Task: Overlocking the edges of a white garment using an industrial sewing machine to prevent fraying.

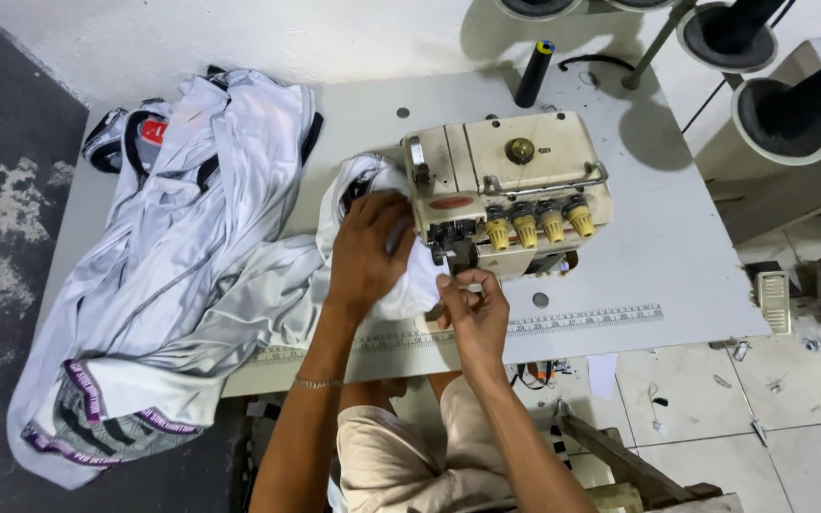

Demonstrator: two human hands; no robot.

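My left hand (365, 249) presses flat on white fabric (396, 285) just left of a cream overlock sewing machine (505, 185). The fingers of that hand curl over the cloth beside the machine's needle area. My right hand (472, 309) pinches the cloth's edge at the front of the machine, under the presser foot, fingertips together. The white fabric runs left into a large heap of white garments (182, 256) with dark and purple trim that hangs over the table's left edge.
The grey-white work table (639, 266) carries a ruler strip along its front edge. A black thread cone (534, 71) stands behind the machine. Thread stands (781, 114) rise at the right. The tiled floor (715, 389) shows scraps.
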